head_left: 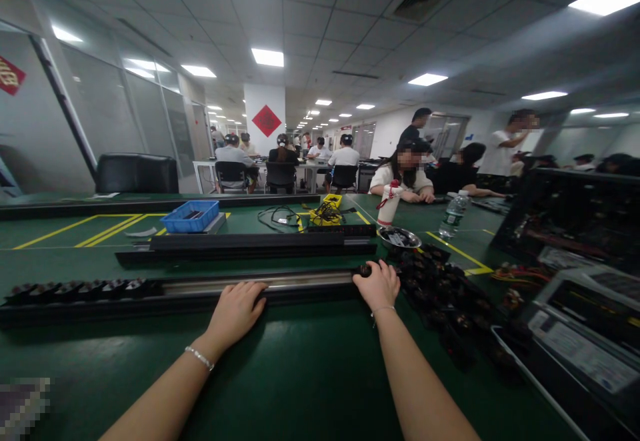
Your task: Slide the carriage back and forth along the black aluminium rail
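A long black rail (295,298) with a pale metal strip along its channel lies across the green table in front of me. My left hand (236,311) rests over the rail near its middle, fingers bent across the channel and thumb on the near side. At the rail's right end my right hand (379,286) is closed around a small black part (364,271), mostly hidden by the fingers. A row of small black parts (85,289) sits in the left part of the channel. Beside my right hand lies a heap of similar black parts (445,294).
Behind the rail lie another black rail (245,244), a blue bin (191,216), a yellow bin (325,213) with black cables, and a metal bowl (400,237). A white cup (389,204) and water bottle (454,214) stand beyond. Electronic equipment (585,334) fills the right. A person (407,171) sits opposite.
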Demonstrator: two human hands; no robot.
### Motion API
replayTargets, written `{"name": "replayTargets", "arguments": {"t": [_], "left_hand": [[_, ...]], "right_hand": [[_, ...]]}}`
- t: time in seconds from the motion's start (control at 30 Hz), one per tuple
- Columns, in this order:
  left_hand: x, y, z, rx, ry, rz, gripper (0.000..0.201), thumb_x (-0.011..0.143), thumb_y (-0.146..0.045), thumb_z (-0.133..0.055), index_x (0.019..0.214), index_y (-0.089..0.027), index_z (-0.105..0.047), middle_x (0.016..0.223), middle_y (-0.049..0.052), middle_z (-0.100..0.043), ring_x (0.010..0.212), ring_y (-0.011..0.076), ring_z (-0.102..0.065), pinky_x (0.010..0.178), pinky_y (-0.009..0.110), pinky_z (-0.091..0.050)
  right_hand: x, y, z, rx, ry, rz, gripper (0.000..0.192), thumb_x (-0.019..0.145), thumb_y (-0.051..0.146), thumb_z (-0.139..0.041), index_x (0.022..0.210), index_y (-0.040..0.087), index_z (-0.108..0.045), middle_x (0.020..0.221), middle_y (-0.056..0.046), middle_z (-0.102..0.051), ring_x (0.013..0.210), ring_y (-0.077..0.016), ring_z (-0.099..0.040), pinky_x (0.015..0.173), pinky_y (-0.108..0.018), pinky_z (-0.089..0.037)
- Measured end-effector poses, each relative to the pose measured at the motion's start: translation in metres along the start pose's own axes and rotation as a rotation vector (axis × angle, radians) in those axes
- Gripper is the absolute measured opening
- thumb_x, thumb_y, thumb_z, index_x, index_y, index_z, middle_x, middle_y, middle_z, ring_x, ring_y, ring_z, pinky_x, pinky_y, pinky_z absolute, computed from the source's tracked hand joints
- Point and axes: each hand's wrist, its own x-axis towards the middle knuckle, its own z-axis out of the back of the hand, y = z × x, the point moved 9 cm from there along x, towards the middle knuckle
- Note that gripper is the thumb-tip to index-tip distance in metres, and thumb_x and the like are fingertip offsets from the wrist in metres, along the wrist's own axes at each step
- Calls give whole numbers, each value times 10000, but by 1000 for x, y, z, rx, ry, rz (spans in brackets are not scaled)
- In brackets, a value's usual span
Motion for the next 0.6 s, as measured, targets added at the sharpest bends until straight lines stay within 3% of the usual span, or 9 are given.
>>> {"name": "replayTargets", "arguments": {"t": [0.13, 0.27, 0.6], "left_hand": [[0, 0, 1, 13, -7, 0, 286, 862, -330, -398, 1078, -253, -569, 1039, 33, -660, 977, 204, -568, 805, 350, -359], [0, 0, 0, 15, 6, 5, 283, 862, -325, -403, 1078, -247, -568, 1052, 35, -658, 979, 203, -564, 810, 351, -352], [0, 0, -1, 9, -16, -5, 286, 858, -324, -413, 1081, -247, -575, 1045, 30, -657, 969, 198, -563, 814, 347, -355]], "right_hand": [[1, -8, 1, -11, 10, -61, 608, 638, 456, -546, 1195, 214, -543, 1443, -131, -278, 1331, -351, -168, 1021, -526, -181], [2, -8, 1, -10, 47, -52, 612, 649, 455, -535, 1196, 182, -545, 1409, -165, -327, 1314, -331, -218, 1024, -471, -214], [2, -9, 5, 2, 33, -73, 624, 646, 420, -531, 1231, 205, -509, 1396, -121, -360, 1277, -306, -292, 1013, -430, -255]]}}
